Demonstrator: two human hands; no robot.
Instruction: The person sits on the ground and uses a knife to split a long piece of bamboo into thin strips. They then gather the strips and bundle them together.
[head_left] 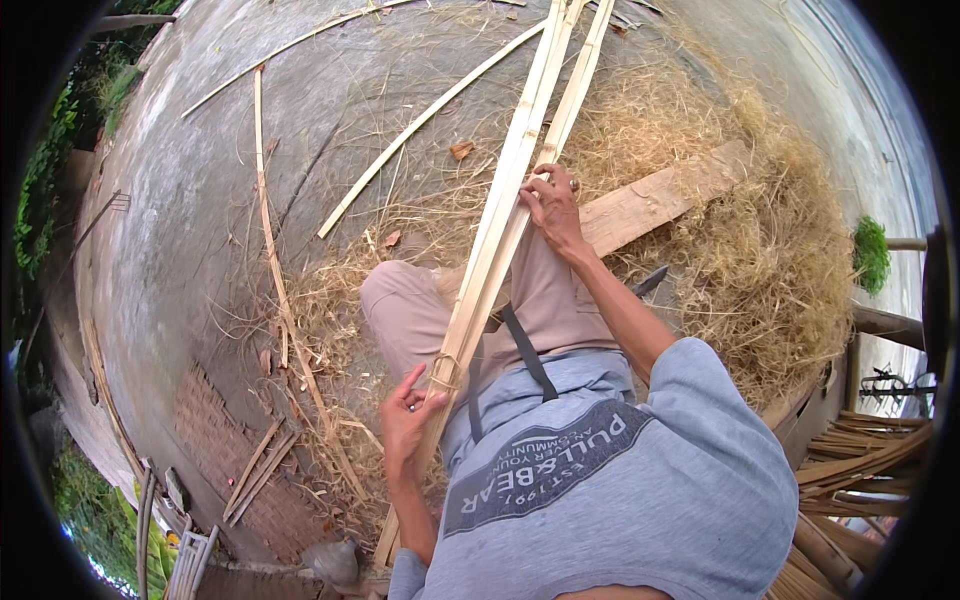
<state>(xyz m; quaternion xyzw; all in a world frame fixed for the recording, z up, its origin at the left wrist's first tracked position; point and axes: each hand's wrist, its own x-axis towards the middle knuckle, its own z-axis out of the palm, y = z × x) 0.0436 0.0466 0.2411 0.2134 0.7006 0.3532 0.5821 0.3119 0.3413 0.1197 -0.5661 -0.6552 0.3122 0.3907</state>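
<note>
Across my lap lies a bundle of long pale bamboo strips (487, 268), running from beside my left hip to the far edge of view. A thin tie (445, 371) loops around it near the lower end. Just below that tie my left hand (407, 418) is closed on the bundle, thumb laid over the strips. Farther up, my right hand (553, 205) pinches the right-hand strips with bent fingers. Beyond the right hand the strips spread into separate lengths. The fingertips beneath the strips are hidden.
Curly shavings (750, 270) heap up at the right around a wooden plank (655, 200). A dark pointed piece (650, 281) sticks out beside my right leg. Loose strips (430, 125) lie on the concrete floor (215, 200). More strips (865, 455) are stacked at the lower right.
</note>
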